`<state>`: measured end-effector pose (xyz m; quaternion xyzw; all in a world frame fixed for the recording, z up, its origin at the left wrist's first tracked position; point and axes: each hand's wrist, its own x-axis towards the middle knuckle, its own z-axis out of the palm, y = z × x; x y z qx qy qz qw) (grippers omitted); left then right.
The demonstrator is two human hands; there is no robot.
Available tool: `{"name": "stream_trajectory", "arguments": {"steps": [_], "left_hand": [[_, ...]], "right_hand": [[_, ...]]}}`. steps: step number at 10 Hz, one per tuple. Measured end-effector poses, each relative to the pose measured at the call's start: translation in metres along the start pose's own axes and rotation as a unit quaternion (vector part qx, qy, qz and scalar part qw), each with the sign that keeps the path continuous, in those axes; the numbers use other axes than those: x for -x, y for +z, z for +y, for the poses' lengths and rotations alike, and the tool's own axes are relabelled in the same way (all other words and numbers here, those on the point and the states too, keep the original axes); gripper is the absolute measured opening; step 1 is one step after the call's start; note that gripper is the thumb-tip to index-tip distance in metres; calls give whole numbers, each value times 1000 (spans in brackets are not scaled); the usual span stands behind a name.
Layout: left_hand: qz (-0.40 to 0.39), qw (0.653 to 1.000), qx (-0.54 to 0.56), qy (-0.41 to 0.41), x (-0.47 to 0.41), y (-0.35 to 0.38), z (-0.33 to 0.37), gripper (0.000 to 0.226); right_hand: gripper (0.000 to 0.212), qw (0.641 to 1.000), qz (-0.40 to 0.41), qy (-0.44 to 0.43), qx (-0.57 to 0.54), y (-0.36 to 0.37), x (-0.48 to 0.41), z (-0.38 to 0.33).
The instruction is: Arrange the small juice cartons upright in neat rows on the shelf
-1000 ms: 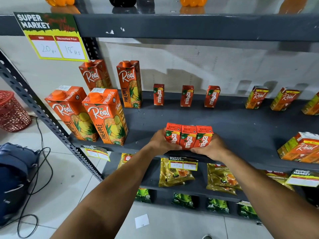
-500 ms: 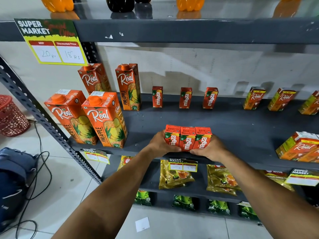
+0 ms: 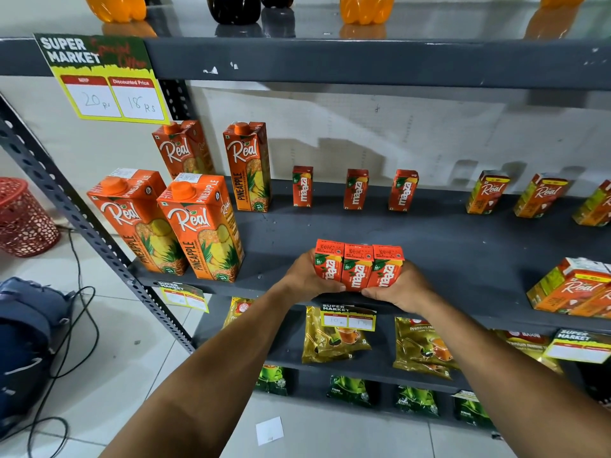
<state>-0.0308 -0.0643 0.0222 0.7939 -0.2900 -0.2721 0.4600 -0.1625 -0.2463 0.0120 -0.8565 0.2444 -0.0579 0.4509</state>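
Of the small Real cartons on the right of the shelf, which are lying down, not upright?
The small Real cartons at the front right edge lie on their sides; the three along the back stand upright.

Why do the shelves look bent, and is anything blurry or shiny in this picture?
Head view: the wide lens bows the upper shelf edge and tilts cartons near the borders; the top shelf mirrors the bottles; soft carton shadows fall on the back wall; the three held cartons look sharp.
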Motion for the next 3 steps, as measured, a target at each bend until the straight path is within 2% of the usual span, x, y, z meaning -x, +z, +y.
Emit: {"name": "stream_trajectory", "arguments": {"steps": [1, 2, 3], "left_hand": [[-2, 1000, -13, 13, 2, 2, 0, 79], [32, 999, -1, 27, 18, 4, -1, 121], [128, 985, -86, 80, 35, 6, 1, 112]], "right_hand": [[50, 1000, -1, -13, 2, 0, 1, -1], [89, 999, 20, -43, -20, -5, 13, -1], [94, 985, 140, -91, 31, -9, 44, 6]]}}
